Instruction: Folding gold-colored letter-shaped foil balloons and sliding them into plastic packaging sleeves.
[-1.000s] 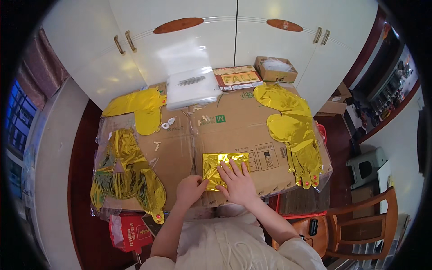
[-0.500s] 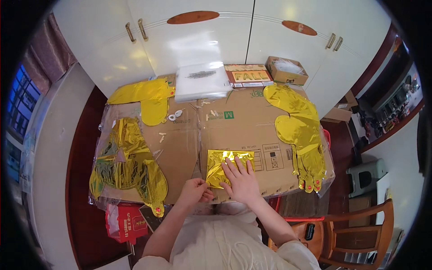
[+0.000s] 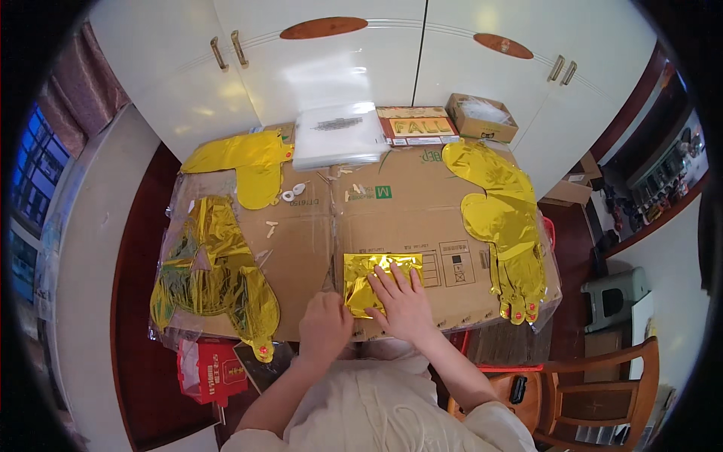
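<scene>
A folded gold foil balloon (image 3: 361, 285) lies near the front edge of the cardboard-covered table. My right hand (image 3: 407, 303) rests flat on it with fingers spread. At its lower left corner, my left hand (image 3: 325, 325) is closed in a fist with the back of the hand up. Whatever its fingers hold, if anything, is hidden. To the left lie an unfolded gold foil balloon (image 3: 218, 226) with a hole in its middle and another bent at a right angle (image 3: 256, 177). A further gold balloon (image 3: 501, 203) stretches along the right side.
At the back are a stack of clear plastic sleeves (image 3: 339, 143), a flat printed box (image 3: 416, 126) and a small open carton (image 3: 482, 128). Small white rolls (image 3: 288, 196) and pale slips (image 3: 272, 228) lie left of centre. A wooden chair (image 3: 602, 392) stands at right.
My left hand has turned over and closed more tightly beside the foil's corner. The folded balloon has shifted very slightly left and down, and my right hand stays on it.
</scene>
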{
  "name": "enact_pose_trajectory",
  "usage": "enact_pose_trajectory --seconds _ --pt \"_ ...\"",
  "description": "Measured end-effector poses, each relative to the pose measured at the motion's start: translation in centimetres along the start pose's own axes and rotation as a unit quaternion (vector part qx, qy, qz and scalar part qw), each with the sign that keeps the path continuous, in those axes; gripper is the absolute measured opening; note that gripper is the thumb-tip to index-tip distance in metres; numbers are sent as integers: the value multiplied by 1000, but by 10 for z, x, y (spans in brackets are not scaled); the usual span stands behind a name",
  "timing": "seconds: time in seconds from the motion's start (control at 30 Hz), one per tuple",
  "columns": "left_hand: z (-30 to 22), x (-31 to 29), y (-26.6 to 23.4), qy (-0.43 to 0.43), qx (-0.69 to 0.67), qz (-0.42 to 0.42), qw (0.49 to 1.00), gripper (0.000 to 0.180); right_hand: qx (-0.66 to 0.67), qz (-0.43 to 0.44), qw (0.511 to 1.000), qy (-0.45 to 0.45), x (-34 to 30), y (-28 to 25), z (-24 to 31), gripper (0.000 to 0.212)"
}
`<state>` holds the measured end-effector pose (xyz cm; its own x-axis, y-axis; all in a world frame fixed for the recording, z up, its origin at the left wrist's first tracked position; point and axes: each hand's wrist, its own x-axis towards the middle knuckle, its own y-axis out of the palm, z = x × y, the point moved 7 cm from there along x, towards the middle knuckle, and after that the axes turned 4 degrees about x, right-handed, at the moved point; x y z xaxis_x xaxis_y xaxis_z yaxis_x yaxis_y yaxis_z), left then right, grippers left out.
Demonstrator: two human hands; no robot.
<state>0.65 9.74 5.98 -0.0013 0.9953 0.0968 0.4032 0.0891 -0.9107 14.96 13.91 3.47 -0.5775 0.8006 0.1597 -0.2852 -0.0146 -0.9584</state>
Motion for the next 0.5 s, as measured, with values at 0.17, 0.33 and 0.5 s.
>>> enact_pose_trajectory --seconds 0.17,0.33,0.5 --pt "-53 11 26 213 -19 -26 976 71 -6 31 999 -6 0 11 -7 66" --pt "-42 20 53 173 4 19 985 84 181 -1 983 -23 -6 -3 -27 55" --pt "-45 16 62 197 117 -2 973 78 151 -32 986 -56 11 -38 -77 41"
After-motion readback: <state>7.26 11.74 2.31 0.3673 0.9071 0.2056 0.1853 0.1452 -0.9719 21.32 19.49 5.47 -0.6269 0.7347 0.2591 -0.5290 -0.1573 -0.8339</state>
